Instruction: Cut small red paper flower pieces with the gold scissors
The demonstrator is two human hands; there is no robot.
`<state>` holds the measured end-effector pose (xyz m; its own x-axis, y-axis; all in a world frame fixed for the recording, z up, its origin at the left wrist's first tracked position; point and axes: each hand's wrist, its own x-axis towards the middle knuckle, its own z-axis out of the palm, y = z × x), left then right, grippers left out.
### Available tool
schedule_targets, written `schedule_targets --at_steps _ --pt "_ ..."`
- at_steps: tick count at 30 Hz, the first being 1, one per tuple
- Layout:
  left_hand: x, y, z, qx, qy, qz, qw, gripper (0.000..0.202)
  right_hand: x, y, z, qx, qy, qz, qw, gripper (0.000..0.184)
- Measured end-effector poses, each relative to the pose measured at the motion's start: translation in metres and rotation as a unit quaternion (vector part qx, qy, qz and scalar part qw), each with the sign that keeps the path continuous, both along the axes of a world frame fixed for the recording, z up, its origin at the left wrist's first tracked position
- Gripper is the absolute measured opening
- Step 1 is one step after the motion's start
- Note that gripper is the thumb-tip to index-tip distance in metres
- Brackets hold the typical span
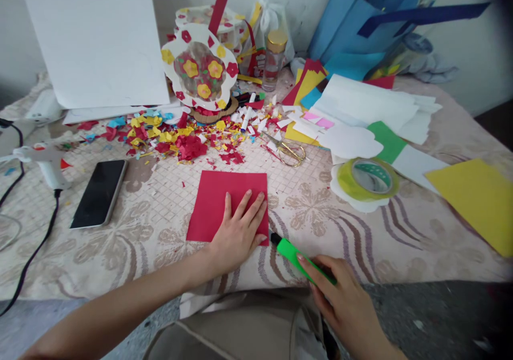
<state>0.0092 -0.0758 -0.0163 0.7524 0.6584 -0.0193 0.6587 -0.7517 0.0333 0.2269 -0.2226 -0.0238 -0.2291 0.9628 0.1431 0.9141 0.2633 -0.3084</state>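
A square of red paper lies on the patterned tablecloth in front of me. Flat on its right part rests my left hand, fingers spread. My right hand is closed round a green utility knife with a black tip section. The knife points up and left, its tip close to the paper's lower right edge; whether the blade touches the paper I cannot tell. Beyond the paper lie gold-handled scissors and a heap of cut paper scraps in red, yellow, blue and white.
At left are a black phone and a white glue gun with its cord. A flower-shaped paper lantern and a glass bottle stand behind. To the right sit yellow tape, coloured sheets and a blue bag.
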Motion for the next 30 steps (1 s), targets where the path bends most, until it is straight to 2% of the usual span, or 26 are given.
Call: schedule_targets --at_steps 14,30 --pt "0.000 0.002 0.005 -0.026 0.009 -0.004 1.000 0.062 0.004 0.015 -0.001 -0.018 -0.005 -0.002 1.000 0.054" --pt "0.001 0.003 0.004 0.001 0.021 -0.007 1.000 0.064 0.007 0.031 -0.002 -0.011 0.008 -0.001 1.000 0.056"
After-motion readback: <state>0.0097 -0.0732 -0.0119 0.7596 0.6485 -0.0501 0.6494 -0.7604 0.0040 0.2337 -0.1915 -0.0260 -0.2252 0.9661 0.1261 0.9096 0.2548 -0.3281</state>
